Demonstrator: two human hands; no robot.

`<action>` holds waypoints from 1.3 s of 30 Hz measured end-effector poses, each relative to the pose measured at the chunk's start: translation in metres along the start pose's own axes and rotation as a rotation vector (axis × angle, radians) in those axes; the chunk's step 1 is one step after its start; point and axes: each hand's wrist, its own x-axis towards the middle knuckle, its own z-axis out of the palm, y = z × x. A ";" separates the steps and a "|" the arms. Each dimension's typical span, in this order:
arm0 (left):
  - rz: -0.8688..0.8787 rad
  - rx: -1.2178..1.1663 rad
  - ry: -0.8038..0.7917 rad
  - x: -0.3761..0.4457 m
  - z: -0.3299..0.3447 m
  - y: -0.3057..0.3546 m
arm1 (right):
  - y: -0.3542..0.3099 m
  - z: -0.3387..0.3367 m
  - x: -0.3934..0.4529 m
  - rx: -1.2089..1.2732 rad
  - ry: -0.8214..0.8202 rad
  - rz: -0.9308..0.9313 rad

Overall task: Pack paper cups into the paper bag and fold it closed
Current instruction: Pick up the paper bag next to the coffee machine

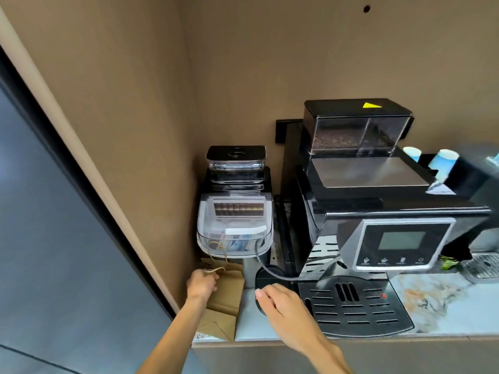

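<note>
A flat, folded brown paper bag (pixel 225 300) with twine handles lies on the counter's left end, beside the side wall. My left hand (pixel 202 284) is closed on the bag's top edge and handle. My right hand (pixel 280 306) hovers over the counter just right of the bag, fingers loosely apart and holding nothing, above a round black lid. Two white-and-blue paper cups (pixel 444 160) stand upside down at the back right, behind the coffee machine; they are blurred.
A large black and silver coffee machine (pixel 378 238) fills the middle of the counter (pixel 432 300). A smaller appliance with a clear lid (pixel 235 225) stands at the back left. A round black lid (pixel 266 276) with a hose lies between them. A metal drip tray (pixel 483 268) sits far right.
</note>
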 end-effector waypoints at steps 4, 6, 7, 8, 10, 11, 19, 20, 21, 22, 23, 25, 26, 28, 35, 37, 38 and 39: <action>-0.009 -0.005 -0.027 0.003 -0.006 -0.012 | -0.012 0.012 -0.006 0.007 -0.002 0.030; -0.012 -0.014 -0.038 0.004 -0.009 -0.012 | -0.020 0.020 -0.011 0.005 0.004 0.066; -0.004 -0.025 -0.026 0.005 -0.007 -0.009 | -0.020 0.022 -0.014 0.010 -0.003 0.072; 0.005 -0.026 -0.017 0.005 -0.005 -0.007 | -0.020 0.024 -0.018 0.009 -0.012 0.080; 0.040 -0.027 -0.014 0.003 -0.004 -0.003 | -0.021 0.026 -0.023 0.011 -0.026 0.100; 0.070 -0.026 -0.020 0.001 -0.002 -0.001 | -0.021 0.026 -0.026 0.020 -0.024 0.109; 0.439 0.216 -0.141 -0.032 0.009 -0.019 | -0.021 0.023 -0.043 0.019 -0.013 0.162; 0.464 0.217 -0.159 -0.036 0.010 -0.019 | -0.022 0.022 -0.044 0.025 -0.013 0.171; 0.485 0.203 -0.169 -0.038 0.010 -0.019 | -0.023 0.021 -0.045 0.030 -0.012 0.176; 0.509 0.187 -0.171 -0.039 0.010 -0.018 | -0.024 0.020 -0.045 0.028 -0.016 0.180; 0.546 0.178 -0.166 -0.040 0.009 -0.016 | -0.025 0.019 -0.045 0.025 -0.017 0.175; 0.643 0.218 -0.142 -0.046 0.000 -0.013 | -0.028 0.017 -0.042 0.027 -0.006 0.161; 0.693 0.250 -0.129 -0.052 -0.007 -0.011 | -0.032 0.015 -0.041 0.047 0.012 0.150; 0.791 0.273 -0.123 -0.066 -0.020 -0.011 | -0.042 0.012 -0.035 0.119 0.067 0.110; 0.975 0.276 -0.245 -0.126 -0.058 -0.023 | -0.077 0.011 -0.009 0.126 0.058 0.058; 0.971 0.215 -0.251 -0.139 -0.066 -0.026 | -0.078 0.016 -0.008 -0.008 0.006 0.138; 0.963 0.192 -0.271 -0.143 -0.070 -0.027 | -0.078 0.019 -0.010 -0.043 -0.028 0.185; 0.962 0.159 -0.307 -0.148 -0.074 -0.028 | -0.077 0.023 -0.014 -0.064 -0.050 0.209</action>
